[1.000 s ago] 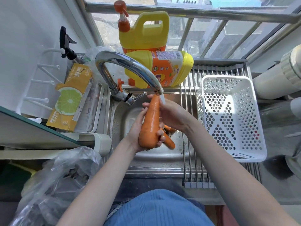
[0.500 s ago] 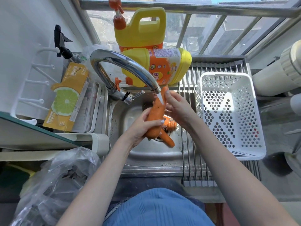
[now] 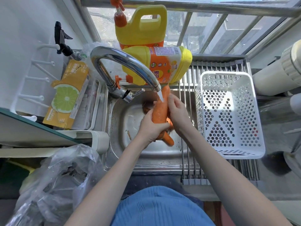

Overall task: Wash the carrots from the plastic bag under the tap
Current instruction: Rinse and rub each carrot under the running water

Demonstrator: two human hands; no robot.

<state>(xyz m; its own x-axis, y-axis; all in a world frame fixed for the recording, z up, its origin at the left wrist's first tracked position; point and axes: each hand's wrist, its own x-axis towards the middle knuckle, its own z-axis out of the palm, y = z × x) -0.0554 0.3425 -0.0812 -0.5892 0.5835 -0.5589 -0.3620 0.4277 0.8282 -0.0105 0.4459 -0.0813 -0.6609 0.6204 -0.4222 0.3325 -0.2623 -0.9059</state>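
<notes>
Left hand (image 3: 152, 128) fingers wrapped round the fat end of the carrot (image 3: 160, 111), clamped on it so it stays tilted with the tip up near the spout. Right hand (image 3: 176, 111) fingers curled against the carrot's far side, thumb over the top; we read it as gripping and rubbing, though the fingertips are hidden behind the carrot. Stream off the tap (image 3: 123, 62) hits the upper part of the carrot just under the spout, so water runs down its length. More carrots (image 3: 168, 139) lie under the hands in the sink (image 3: 123, 128), directly below the tap, likely parked there to wait their turn or drain. White basket (image 3: 228, 115) sits on the roll-up rack (image 3: 190, 160) right of the tap, a likely spot for clean ones; we see none in it. Plastic bag (image 3: 65, 176) is well left of the tap and nearer us, crumpled; contents unclear. Detergent jugs (image 3: 156, 64) behind the tap, untouched
</notes>
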